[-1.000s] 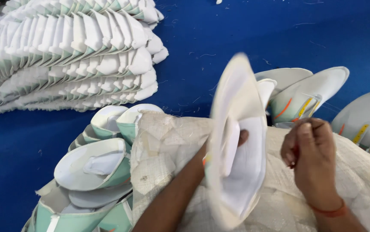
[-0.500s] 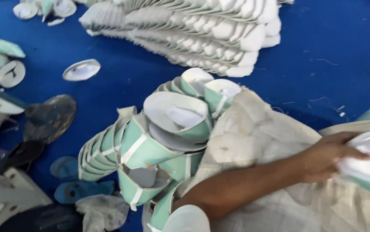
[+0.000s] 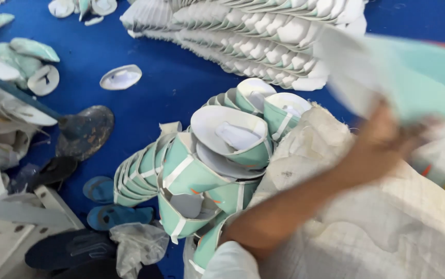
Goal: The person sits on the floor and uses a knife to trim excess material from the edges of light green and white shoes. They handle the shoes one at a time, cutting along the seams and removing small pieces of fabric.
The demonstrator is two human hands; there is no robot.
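— Where blue floor spreads widest, what on it?
— Long rows of stacked white-and-green pieces along the top; woven white sack lower right.

— And the left hand?
— Blurred, closed on a pale green piece above the sack. Smaller nested green stack just beside.

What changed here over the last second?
The left hand, which held a white shoe piece upright over the sack, has swung to the right and now grips a blurred mint-green piece. The right hand has gone out of sight. The stacked pieces on the blue floor stayed put.
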